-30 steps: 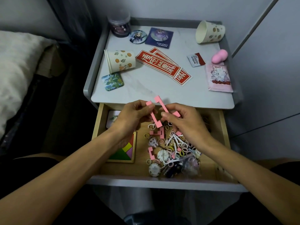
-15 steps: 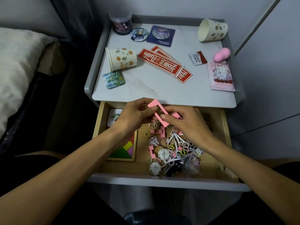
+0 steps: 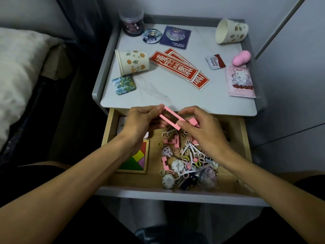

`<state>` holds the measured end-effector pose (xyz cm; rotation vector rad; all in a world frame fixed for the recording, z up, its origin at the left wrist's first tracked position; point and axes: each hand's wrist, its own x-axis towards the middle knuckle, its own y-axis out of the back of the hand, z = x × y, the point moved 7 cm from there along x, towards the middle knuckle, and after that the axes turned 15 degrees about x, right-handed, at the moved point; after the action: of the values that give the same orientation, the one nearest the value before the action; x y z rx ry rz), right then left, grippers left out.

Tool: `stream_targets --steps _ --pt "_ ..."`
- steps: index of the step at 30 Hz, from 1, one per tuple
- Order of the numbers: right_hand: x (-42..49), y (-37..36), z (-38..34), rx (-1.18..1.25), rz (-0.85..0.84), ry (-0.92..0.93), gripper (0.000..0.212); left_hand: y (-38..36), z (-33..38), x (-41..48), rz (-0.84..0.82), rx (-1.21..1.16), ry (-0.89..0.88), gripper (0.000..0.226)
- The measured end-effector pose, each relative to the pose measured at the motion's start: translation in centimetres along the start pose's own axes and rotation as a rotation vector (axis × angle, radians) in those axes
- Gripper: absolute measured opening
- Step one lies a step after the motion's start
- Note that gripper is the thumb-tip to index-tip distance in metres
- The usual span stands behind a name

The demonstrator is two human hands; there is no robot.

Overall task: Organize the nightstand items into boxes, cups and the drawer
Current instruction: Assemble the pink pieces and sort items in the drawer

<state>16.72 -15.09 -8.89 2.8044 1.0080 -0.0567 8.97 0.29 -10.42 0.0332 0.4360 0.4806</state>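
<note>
1. Head view: a slim pink frame [image 3: 171,110] is held in the air over the back edge of the open drawer [image 3: 243,138].
2. Its long axis runs slantwise. The far end points toward the drawer's back-left corner and the near end toward the drawer's right side, and the flat opening faces up.
3. The left hand [image 3: 140,120] pinches the far end between thumb and fingertips. The right hand [image 3: 202,131] pinches the near end, and a small pink block [image 3: 192,121] sits against its fingers. I cannot tell whether the block is joined to the frame.
4. Inside the drawer, a tangram puzzle [image 3: 137,159] lies at the left. A loose heap [image 3: 190,155] of pink pieces, rings and watch faces fills the middle and right.
5. Beyond the drawer, on the nightstand top [image 3: 167,95], a patterned paper cup [image 3: 132,62] lies on its side with its mouth to the left. A second cup [image 3: 231,30] lies the same way at the back right.
6. A lidded clear jar [image 3: 131,23] stands at the back left and holds small purple bits.
</note>
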Motion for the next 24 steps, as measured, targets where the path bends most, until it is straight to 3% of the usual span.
stream_targets --steps 12,24 --pt "0.1 0.2 1.0 0.033 0.061 -0.050 0.015 -0.7 -0.7 0.0 -0.084 -0.097 0.076 0.027" --pt "0.4 0.3 1.1 0.080 -0.022 -0.098 0.016 0.2 1.0 0.3 -0.099 0.147 -0.049 0.021"
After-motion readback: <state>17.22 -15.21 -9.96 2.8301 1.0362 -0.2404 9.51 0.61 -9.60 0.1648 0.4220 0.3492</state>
